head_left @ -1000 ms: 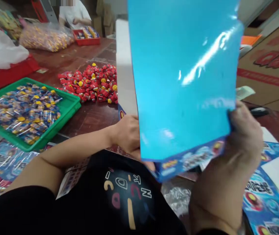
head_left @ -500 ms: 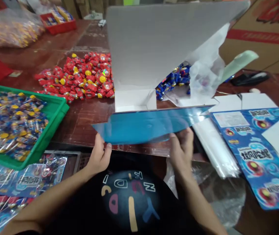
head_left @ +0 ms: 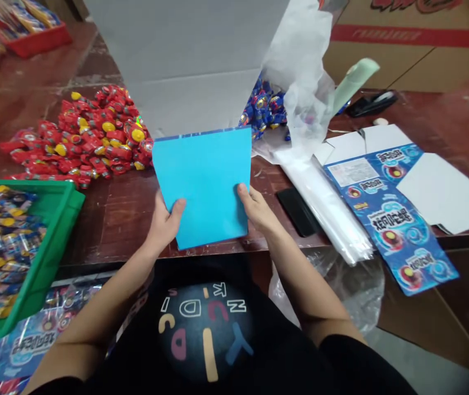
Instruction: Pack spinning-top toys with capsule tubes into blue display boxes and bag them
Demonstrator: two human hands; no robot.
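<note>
A cardboard box [head_left: 207, 186] stands at the table's front edge, its plain bright-blue side facing me. Its large grey-white inner flap [head_left: 188, 44] rises behind it. At the lower left side of the box, my left hand [head_left: 166, 222] grips it with the thumb on the blue face and the fingers mostly hidden. My right hand [head_left: 256, 208] holds the opposite side the same way, thumb on the front. Left of the box lies a heap of red toys [head_left: 90, 137] with yellow parts. Blue toys [head_left: 265, 107] show behind its right side.
A green tray [head_left: 59, 230] of wrapped toys stands at the left. On the right lie clear plastic bags [head_left: 325, 206], a dark flat object [head_left: 298, 211] and a flattened printed box [head_left: 394, 219]. A red bin [head_left: 32, 41] and a large carton [head_left: 407, 49] are farther back.
The box's blue panel has swung from tilted and foreshortened to upright, facing me squarely. Both hands now grip its sides closer together. The camera view has shifted right.
</note>
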